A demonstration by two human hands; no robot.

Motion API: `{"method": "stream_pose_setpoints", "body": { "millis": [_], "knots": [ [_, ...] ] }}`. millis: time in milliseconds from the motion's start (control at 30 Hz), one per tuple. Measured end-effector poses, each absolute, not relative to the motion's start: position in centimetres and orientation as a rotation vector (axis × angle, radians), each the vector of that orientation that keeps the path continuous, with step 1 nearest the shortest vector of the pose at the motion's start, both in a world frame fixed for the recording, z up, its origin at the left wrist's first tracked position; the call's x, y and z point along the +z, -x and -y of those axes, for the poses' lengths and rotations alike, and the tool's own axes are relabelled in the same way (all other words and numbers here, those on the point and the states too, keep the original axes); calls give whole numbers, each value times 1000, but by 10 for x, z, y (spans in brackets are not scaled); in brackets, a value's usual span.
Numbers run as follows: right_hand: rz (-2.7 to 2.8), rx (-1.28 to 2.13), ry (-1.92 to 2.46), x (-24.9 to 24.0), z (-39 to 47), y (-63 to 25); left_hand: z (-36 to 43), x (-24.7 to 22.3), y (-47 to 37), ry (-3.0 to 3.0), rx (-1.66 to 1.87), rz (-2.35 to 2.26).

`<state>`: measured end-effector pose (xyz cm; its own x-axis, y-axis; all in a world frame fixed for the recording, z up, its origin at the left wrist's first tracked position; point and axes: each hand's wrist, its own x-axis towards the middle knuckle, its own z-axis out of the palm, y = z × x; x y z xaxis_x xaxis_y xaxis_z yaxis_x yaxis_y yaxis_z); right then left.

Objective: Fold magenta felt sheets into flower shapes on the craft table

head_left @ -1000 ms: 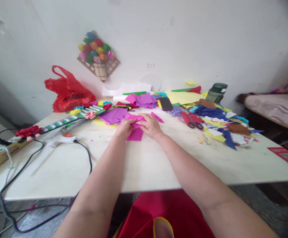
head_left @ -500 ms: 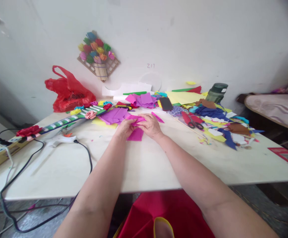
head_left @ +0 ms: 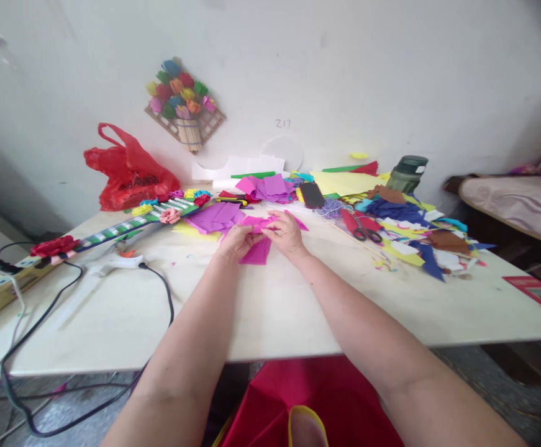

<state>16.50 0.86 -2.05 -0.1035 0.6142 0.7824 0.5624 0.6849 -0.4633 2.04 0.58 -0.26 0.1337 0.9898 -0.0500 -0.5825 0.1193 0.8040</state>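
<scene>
In the centre of the frame, the left hand (head_left: 237, 242) and the right hand (head_left: 286, 236) were close together with fingers curled nearly closed, both pinching a crumpled piece of magenta paper (head_left: 253, 221), while a flat magenta square (head_left: 255, 253) showed just below it on the white table (head_left: 279, 310). Purple paper sheets (head_left: 217, 217) lay just left of the hands, and a white glue gun (head_left: 112, 266) rested at centre left. Dark-handled scissors (head_left: 359, 234) lay right of centre, beside coloured paper scraps (head_left: 398, 211).
</scene>
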Motion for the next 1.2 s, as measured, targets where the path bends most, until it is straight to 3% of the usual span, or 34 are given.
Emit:
{"method": "stream_pose_setpoints", "body": {
  "millis": [533, 1200],
  "knots": [
    [1496, 389, 1059, -22, -12, -162, 0, 4, -24, -622, 1253, -669],
    [1450, 455, 1088, -25, -13, -160, -3, 3, -24, -571, 1261, -658]
  ]
}}
